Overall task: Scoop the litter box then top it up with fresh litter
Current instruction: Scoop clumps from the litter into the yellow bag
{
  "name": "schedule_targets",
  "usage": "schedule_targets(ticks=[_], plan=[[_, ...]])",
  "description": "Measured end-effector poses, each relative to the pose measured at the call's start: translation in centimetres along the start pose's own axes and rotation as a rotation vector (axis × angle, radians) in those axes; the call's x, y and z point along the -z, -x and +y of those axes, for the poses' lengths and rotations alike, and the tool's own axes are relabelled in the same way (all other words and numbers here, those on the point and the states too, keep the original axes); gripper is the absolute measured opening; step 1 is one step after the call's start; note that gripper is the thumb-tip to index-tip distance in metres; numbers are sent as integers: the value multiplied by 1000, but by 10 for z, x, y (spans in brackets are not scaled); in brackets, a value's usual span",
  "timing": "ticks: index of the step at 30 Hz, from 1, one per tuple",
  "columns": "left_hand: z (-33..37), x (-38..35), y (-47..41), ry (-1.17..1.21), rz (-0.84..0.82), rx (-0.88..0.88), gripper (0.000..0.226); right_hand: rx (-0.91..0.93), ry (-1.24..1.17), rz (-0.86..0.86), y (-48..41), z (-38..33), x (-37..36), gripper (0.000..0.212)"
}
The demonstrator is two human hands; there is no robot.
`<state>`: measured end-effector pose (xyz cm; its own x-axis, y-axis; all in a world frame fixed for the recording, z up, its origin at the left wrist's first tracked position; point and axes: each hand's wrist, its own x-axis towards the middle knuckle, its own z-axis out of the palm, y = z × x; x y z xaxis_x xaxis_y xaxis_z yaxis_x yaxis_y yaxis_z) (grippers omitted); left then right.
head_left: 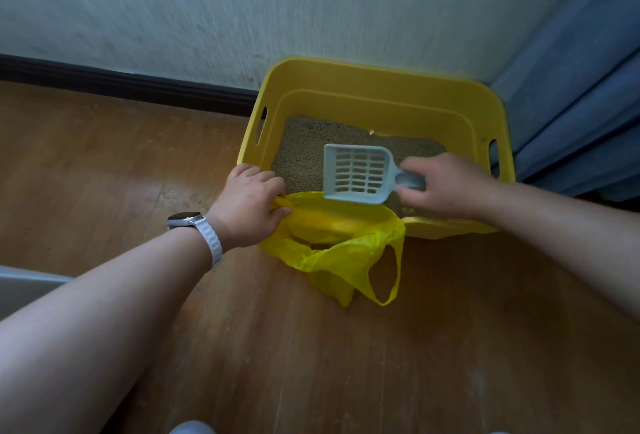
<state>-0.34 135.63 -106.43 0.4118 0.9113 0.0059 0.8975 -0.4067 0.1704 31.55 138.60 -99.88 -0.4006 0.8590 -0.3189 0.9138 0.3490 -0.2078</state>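
Our right hand (446, 187) grips the slotted scoop (356, 174), empty above the litter box (381, 87). Left hand (251, 205) pinches the yellow bag (346, 253) open. Risk: bag mouth sags, clumps hit the floor (104, 174).

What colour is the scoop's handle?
Dark grey, unlike its pale grey slotted scoop head; seen in the head view, gripped by the right hand.

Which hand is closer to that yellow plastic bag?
Left. The left hand grips the yellow plastic bag at its rim; the right hand holds the scoop above the litter box.

Yellow litter box (381, 94) with litter, slotted grey scoop (356, 172) above
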Motion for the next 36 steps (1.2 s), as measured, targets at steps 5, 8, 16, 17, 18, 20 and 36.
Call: schedule_targets(ticks=[5,8,16,17,18,20,36], plan=[[-1,-2,-1,7,18,-30,21,-224,77,-203,-25,41,28,23],[-3,-3,-1,10,16,-43,25,-310,223,-320,-41,62,34,31],[-6,-7,-5,-3,66,-87,34,-392,324,-533,-74,80,3,42],[-6,-7,-6,0,69,-87,34,-385,304,-534,-77,81,1,44],[-6,-7,-6,1,74,-87,33,-388,281,-541,-80,82,0,45],[-6,-7,-6,0,83,-88,32,-381,249,-546,-84,86,2,47],[-12,-15,-6,2,158,-133,33,61,372,-411,-125,135,-13,36]])
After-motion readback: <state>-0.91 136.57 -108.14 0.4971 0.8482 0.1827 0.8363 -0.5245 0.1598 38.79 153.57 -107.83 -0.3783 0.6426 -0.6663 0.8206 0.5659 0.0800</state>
